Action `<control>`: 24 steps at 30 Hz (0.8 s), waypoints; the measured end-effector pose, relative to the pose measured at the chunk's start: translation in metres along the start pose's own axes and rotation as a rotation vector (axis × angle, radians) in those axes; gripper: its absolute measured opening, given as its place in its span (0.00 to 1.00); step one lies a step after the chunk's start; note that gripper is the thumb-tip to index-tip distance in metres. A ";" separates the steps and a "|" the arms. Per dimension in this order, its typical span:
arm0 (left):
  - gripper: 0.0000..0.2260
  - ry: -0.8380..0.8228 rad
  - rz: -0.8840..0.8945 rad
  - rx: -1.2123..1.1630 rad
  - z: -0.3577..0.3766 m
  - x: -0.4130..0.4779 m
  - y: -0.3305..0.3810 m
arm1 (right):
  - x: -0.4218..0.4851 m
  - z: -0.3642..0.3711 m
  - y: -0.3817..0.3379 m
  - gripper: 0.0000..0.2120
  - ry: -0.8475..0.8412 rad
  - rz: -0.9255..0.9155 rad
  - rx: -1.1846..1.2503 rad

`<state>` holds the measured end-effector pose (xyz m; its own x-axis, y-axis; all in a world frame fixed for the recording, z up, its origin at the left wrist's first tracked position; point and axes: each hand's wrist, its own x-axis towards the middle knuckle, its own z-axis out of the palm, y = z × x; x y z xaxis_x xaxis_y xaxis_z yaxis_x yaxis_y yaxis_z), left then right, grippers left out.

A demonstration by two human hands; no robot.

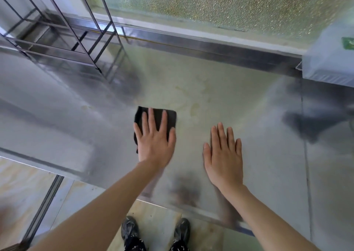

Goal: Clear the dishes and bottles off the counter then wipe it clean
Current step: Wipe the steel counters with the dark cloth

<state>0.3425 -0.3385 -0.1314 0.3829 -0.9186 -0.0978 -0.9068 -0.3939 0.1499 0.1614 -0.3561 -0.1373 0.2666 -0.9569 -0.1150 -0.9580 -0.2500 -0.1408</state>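
Note:
A shiny steel counter (239,101) fills the view, with faint yellowish stains near its middle. A folded black cloth (169,117) lies flat on it. My left hand (155,137) presses down on the cloth, palm flat and fingers spread, covering its near half. My right hand (223,155) rests flat on the bare counter to the right of the cloth, fingers together, holding nothing. No dishes or bottles show on the counter.
A metal wire rack (76,40) stands at the back left of the counter. A grey-white box (329,59) sits at the back right corner. Frosted glass (210,1) runs behind. The counter's front edge (182,208) is near my feet.

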 end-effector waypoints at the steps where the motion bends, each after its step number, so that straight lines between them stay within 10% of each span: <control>1: 0.28 0.002 0.072 0.019 0.003 -0.014 0.005 | 0.000 -0.001 0.000 0.29 -0.003 -0.005 0.010; 8: 0.26 -0.027 0.398 0.058 0.005 -0.042 0.001 | 0.018 -0.023 0.024 0.25 0.158 0.017 0.482; 14: 0.28 0.009 0.029 0.003 -0.002 0.031 0.007 | 0.079 -0.036 0.072 0.27 0.068 -0.008 0.055; 24: 0.25 0.014 0.416 0.023 0.008 -0.020 0.034 | 0.079 -0.024 0.073 0.31 -0.002 -0.019 -0.036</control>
<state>0.3025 -0.3330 -0.1320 -0.0153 -0.9997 -0.0204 -0.9883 0.0120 0.1518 0.1103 -0.4530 -0.1332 0.2848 -0.9517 -0.1142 -0.9559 -0.2732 -0.1077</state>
